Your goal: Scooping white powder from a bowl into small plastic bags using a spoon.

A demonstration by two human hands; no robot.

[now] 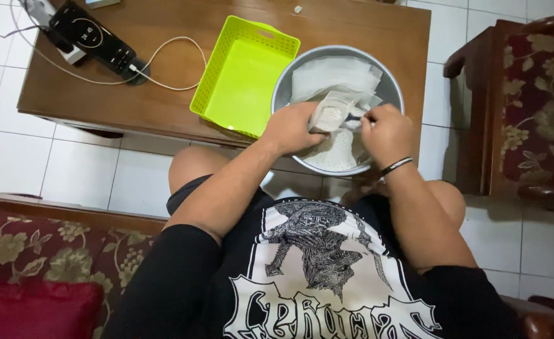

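Hands meet over a round metal basin (pixel 387 88) at the near edge of the wooden bench (pixel 164 94). The left hand (pixel 291 127) is curled shut around the side of a small clear plastic bag (pixel 331 115) partly filled with white grains, holding it above the heap of white rice (pixel 336 152) in the basin's near half. The right hand (pixel 387 130), a dark band at its wrist, is closed in a loose fist against the bag's mouth; something dark shows between its fingers, but I cannot tell what it is.

Both forearms reach forward from the lap and angle inward, wrists bent down over the rim, the elbows spread wide above bare knees.

As I judge it, the risk is spillage: the bag is soft and held from one side only, so a slack grip or a tilt would let grains run out, and the basin overhangs the bench edge, so grains could drop to the tiled floor (pixel 13 157).

More empty clear bags (pixel 333 75) lie flat in the basin's far half. Just left of it sits an empty lime-green plastic basket (pixel 223 63). Farther left, a black device (pixel 91 34) with a white cable (pixel 170 44) rests near the bench corner.
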